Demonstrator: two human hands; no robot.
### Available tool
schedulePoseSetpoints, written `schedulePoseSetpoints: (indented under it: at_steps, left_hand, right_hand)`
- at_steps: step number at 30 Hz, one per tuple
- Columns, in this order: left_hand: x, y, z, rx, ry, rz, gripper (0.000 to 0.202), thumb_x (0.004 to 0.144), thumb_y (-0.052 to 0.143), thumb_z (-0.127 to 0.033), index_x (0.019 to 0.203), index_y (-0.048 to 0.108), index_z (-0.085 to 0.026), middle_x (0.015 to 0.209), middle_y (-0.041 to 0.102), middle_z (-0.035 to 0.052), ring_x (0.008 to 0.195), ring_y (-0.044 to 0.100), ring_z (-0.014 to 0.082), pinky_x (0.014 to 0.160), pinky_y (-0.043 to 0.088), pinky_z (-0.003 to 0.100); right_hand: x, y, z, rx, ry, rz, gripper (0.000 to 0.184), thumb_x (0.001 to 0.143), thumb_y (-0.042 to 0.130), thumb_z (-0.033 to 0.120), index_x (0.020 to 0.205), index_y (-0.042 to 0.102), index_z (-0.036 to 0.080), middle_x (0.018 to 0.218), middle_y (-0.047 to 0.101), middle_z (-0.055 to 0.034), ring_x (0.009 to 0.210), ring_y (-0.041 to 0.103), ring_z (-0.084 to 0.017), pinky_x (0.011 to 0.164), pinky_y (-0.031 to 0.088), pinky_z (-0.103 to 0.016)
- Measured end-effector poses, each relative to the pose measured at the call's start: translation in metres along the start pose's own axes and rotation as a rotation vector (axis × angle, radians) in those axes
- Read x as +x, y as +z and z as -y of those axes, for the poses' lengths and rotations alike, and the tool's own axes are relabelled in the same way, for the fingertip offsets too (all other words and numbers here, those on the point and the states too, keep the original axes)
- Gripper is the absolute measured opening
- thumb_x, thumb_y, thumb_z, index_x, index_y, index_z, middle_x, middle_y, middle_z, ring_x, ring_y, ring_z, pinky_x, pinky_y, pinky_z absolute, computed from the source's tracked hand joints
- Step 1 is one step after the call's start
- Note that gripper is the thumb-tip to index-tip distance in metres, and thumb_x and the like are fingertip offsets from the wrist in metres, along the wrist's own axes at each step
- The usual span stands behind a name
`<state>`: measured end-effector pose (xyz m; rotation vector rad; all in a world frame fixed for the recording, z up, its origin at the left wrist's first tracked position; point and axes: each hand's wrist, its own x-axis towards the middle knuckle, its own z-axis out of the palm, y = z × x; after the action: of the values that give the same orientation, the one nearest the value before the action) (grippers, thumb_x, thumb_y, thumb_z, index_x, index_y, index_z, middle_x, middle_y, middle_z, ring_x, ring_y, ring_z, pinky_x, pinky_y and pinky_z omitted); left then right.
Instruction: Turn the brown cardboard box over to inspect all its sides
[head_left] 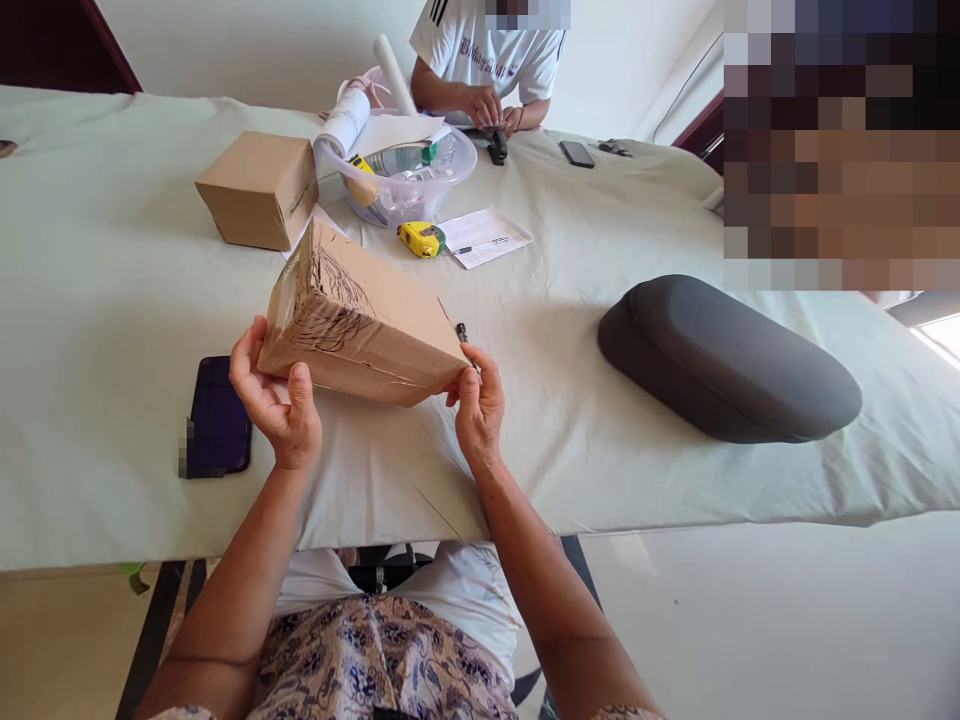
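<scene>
I hold a brown cardboard box (360,320) tilted above the white-covered table (105,300), its taped end scribbled over with black pen marks. My left hand (274,400) grips its left end, thumb on the near face. My right hand (476,400) pinches its right corner. A black pen (462,332) pokes out just behind my right fingers; I cannot tell whether they hold it.
A dark phone (219,415) lies left of my left hand. A second cardboard box (259,190), a clear bowl (409,175) of tools, a yellow tape measure (421,239) and a paper (486,236) sit behind. A grey case (724,360) lies right. Another person sits across the table.
</scene>
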<state>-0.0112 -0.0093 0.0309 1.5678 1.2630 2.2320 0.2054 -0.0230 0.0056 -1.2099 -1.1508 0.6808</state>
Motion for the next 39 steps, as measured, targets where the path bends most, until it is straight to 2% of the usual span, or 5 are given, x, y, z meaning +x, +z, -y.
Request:
schedulePoseSetpoints:
  at_steps: [4,16,27,33,39]
  left_hand:
    - [0.001,0.000,0.003,0.019,0.110,0.024,0.069,0.089,0.069,-0.054,0.147,0.042,-0.027,0.154,0.050,0.0142,0.147,0.046,0.0275,0.123,0.037,0.046]
    - [0.005,0.000,0.001,-0.006,0.366,0.146,0.078,0.092,0.064,-0.045,0.160,0.027,-0.037,0.166,0.036,0.0071,0.158,0.030,0.0244,0.130,0.022,0.049]
    - [0.005,0.003,-0.001,-0.020,0.357,0.214,0.073,0.095,0.061,-0.042,0.159,0.026,-0.039,0.169,0.032,0.0046,0.158,0.027,0.0209,0.130,0.022,0.046]
    - [0.007,0.012,-0.004,-0.051,0.274,0.236,0.067,0.096,0.060,-0.047,0.155,0.030,-0.039,0.168,0.031,0.0062,0.159,0.025,0.0248,0.132,0.013,0.049]
    - [0.012,0.015,-0.008,-0.035,0.285,0.297,0.059,0.098,0.058,-0.043,0.151,0.033,-0.036,0.167,0.032,0.0086,0.158,0.029,0.0245,0.130,0.020,0.051]
  right_hand:
    - [0.000,0.001,0.002,0.015,0.054,0.038,0.037,0.098,0.049,0.059,0.108,0.060,0.024,0.057,0.063,0.0048,0.053,0.055,-0.013,0.055,0.045,-0.027]
    - [0.001,-0.001,-0.007,-0.172,0.134,0.294,0.041,0.097,0.047,0.063,0.097,0.060,0.025,0.059,0.066,0.0038,0.056,0.062,-0.015,0.065,0.047,-0.029]
    - [0.003,-0.003,-0.002,-0.254,0.215,0.329,0.042,0.096,0.042,0.066,0.093,0.055,0.026,0.059,0.065,0.0030,0.055,0.061,-0.017,0.062,0.047,-0.030]
    - [0.004,-0.004,0.005,-0.317,0.229,0.375,0.038,0.097,0.038,0.062,0.091,0.052,0.027,0.059,0.063,0.0032,0.055,0.059,-0.017,0.063,0.046,-0.029]
    - [0.005,-0.004,0.012,-0.396,0.216,0.428,0.033,0.099,0.033,0.054,0.091,0.049,0.027,0.061,0.064,0.0020,0.055,0.060,-0.018,0.064,0.045,-0.029]
